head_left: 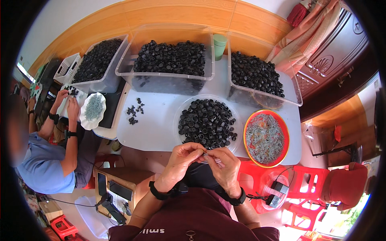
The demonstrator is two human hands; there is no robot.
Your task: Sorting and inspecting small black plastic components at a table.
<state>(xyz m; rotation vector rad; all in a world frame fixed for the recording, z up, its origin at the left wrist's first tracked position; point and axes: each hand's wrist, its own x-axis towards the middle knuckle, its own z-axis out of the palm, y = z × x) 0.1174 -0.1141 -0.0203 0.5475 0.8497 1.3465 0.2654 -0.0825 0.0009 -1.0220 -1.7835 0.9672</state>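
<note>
My left hand [178,165] and my right hand [226,168] meet at the table's near edge. Thumbs and fingers of both are pinched together around something small and greyish, mostly hidden by the fingertips. Just beyond them, a round clear tray [238,120] holds a heap of small black plastic caps [207,122]. To the right of my hands stands a red bowl with a gold rim [288,138], full of thin grey-clear slivers [264,138]. A small group of black pieces [134,110] lies loose on the white table [155,132], left of the tray.
Along the back stand large clear bins [120,74] of black parts and a green canister [219,46]. At left a co-worker [52,160] handles black parts beside a white scalloped dish [103,105]. A red stool [251,176] with adapters stands at right; a cardboard box [140,176] with phones at lower left.
</note>
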